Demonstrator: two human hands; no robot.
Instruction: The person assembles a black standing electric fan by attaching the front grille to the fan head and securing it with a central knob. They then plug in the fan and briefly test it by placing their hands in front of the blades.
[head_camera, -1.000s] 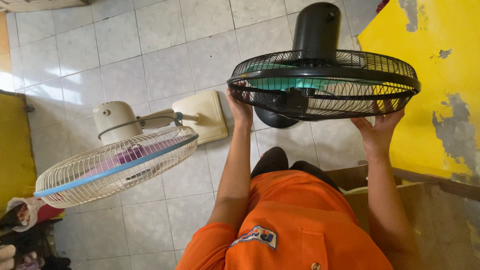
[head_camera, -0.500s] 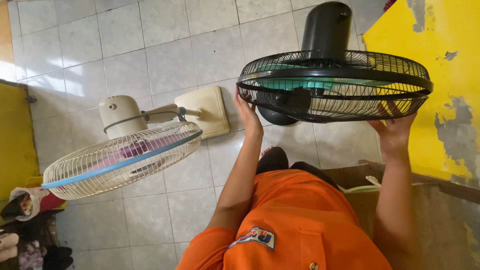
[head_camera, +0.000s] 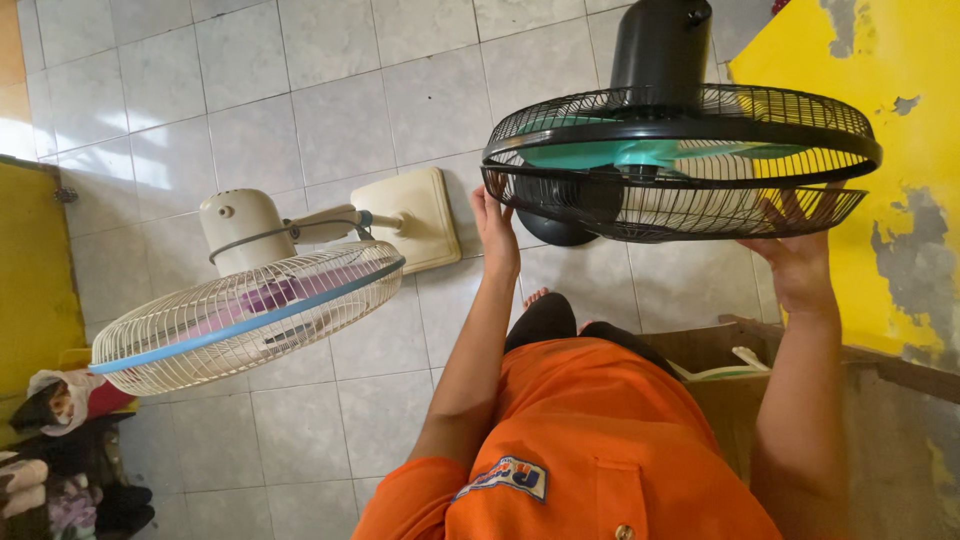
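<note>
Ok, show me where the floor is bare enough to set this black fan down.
Bare tiles lie above the cream fan, and more below its grille, beside the left arm. It is crowded under the black fan, held by the left hand and right hand, and at the cardboard box.

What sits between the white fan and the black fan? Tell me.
In the head view, the left hand and forearm rise between the white fan and the black fan; behind them lies the white fan's cream base on tiled floor.

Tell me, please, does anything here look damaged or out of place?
The yellow wall has grey patches where its paint has flaked off. Otherwise the black fan, held by the left hand and right hand, and the cream fan look intact.
</note>
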